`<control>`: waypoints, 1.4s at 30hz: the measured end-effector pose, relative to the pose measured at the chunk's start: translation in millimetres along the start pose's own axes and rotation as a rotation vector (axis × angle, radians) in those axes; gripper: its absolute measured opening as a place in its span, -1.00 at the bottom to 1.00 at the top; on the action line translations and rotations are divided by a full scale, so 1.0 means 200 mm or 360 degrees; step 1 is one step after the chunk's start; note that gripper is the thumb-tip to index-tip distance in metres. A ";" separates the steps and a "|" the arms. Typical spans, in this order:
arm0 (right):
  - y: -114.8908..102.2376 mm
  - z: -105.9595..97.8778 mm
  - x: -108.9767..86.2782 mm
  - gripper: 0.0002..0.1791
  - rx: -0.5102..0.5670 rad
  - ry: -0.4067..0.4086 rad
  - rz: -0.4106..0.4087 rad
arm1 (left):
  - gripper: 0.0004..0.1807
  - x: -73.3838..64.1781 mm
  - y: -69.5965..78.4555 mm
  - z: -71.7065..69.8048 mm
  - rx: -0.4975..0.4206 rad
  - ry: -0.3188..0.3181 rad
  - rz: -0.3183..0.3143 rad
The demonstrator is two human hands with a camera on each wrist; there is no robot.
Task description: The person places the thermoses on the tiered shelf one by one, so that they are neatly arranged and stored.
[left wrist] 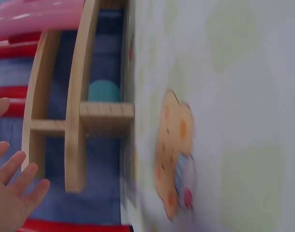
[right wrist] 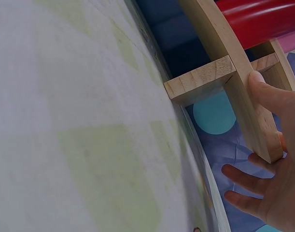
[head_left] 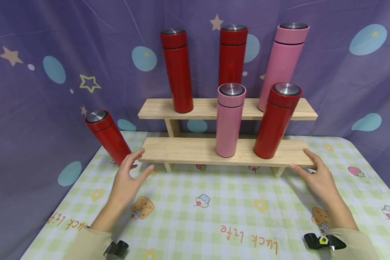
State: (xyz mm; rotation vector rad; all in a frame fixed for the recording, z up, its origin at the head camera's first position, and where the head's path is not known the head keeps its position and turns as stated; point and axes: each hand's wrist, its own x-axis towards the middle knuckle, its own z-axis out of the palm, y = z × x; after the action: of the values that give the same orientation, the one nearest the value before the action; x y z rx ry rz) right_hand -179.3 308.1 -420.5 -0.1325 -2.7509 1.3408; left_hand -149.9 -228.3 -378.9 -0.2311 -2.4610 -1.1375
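A two-tier wooden display stand (head_left: 182,150) carries several thermos flasks. My right hand (head_left: 321,180) holds its lower board by the right end, thumb on the front edge and fingers around the end, as the right wrist view shows. By the board's left end, my left hand (head_left: 126,182) has its fingers spread, with nothing in its grasp. Behind that hand a red thermos flask (head_left: 108,137) stands on the table, its base partly hidden by the fingers. On the lower board are a pink thermos flask (head_left: 230,122) and a red thermos flask (head_left: 277,122).
On the upper board stand a red thermos flask (head_left: 178,72) at the left, another red thermos flask (head_left: 233,54) in the middle and a pink thermos flask (head_left: 286,61) at the right. A checked tablecloth (head_left: 182,224) covers the table. A purple curtain (head_left: 94,32) hangs behind.
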 end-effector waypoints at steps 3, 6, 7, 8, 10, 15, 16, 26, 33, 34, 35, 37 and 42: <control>0.00 0.00 0.00 0.00 -0.0002 -0.0006 0.0009 | -0.35 -0.02 -0.04 -0.04 0.0036 0.0047 -0.0027; 0.00 0.00 0.00 0.00 -0.0003 -0.0005 0.0010 | -0.35 -0.04 -0.07 -0.08 0.0047 0.0087 -0.0067; 0.00 0.00 0.00 0.00 -0.0003 -0.0003 0.0006 | -0.35 -0.04 -0.08 -0.09 0.0049 0.0098 -0.0080; 0.00 0.00 0.00 0.00 -0.0001 -0.0003 0.0005 | -0.36 -0.05 -0.08 -0.10 0.0054 0.0112 -0.0093; 0.00 0.00 0.00 -0.01 -0.0003 0.0004 -0.0002 | -0.36 -0.05 -0.10 -0.12 0.0062 0.0134 -0.0118; 0.01 0.00 0.00 -0.01 -0.0006 0.0016 -0.0008 | -0.34 -0.06 -0.13 -0.17 0.0076 0.0197 -0.0193; 0.01 0.00 0.00 -0.01 -0.0007 0.0016 -0.0008 | -0.34 -0.06 -0.13 -0.17 0.0080 0.0207 -0.0217; 0.01 0.00 0.01 -0.01 -0.0012 0.0010 0.0001 | -0.28 -0.06 -0.18 -0.26 0.0043 0.0262 -0.0464; 0.00 0.00 0.01 0.00 -0.0013 0.0006 0.0007 | -0.24 -0.04 -0.25 -0.28 -0.0050 0.0347 -0.0511; 0.00 0.00 0.01 0.00 -0.0013 0.0006 0.0007 | -0.23 -0.03 -0.26 -0.29 -0.0058 0.0351 -0.0510; 0.00 0.00 0.01 0.00 -0.0015 0.0005 0.0007 | -0.22 -0.02 -0.28 -0.29 -0.0062 0.0350 -0.0512; 0.00 0.00 0.01 0.00 -0.0015 0.0005 0.0004 | -0.20 -0.01 -0.30 -0.29 -0.0065 0.0345 -0.0515; 0.00 0.00 0.00 0.00 0.0010 0.0000 0.0006 | -0.13 0.04 -0.37 -0.30 -0.0114 0.0343 -0.0535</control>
State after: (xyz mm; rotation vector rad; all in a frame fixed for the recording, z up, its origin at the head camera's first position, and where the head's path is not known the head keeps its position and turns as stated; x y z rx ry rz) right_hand -179.5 308.8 -421.1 -0.1373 -2.7477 1.3501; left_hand -161.6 -321.1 -391.7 0.2821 -2.3228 -1.3103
